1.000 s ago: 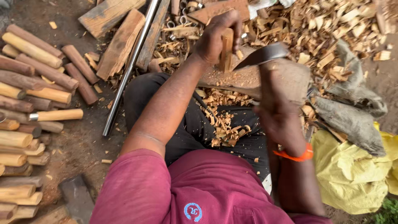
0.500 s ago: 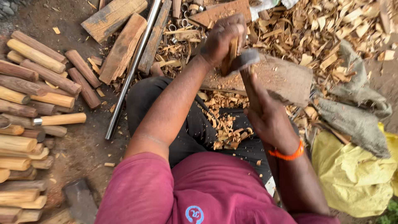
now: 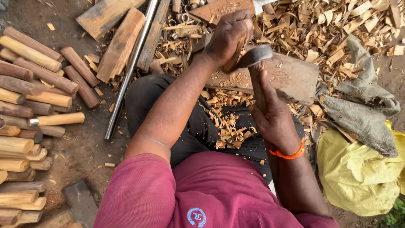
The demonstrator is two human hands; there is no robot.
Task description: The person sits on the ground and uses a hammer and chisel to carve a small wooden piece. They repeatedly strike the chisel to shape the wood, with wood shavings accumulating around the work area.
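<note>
Seated person, shavings (image 3: 228, 131) curled on the lap at frame centre; right hand (image 3: 274, 118) is clenched round the handle of an adze (image 3: 253, 57), its dull metal head down against the stick (image 3: 236, 52), so this looks like the chopping-to-shape step. Left hand (image 3: 228, 36), fist closed, holds that pale slim stick upright on the rough brown block (image 3: 291, 76), upper centre; next stroke likely needs blade clear of the fingers. Beyond: smooth round billets (image 3: 33, 84) left, steel pipe (image 3: 130, 69), yellow sack (image 3: 363, 177) right.

Round wooden sticks (image 3: 33, 105) are stacked at the left; a flat wooden chopping block (image 3: 291, 78) is set ahead, pale wood shavings (image 3: 337, 25) beyond.
</note>
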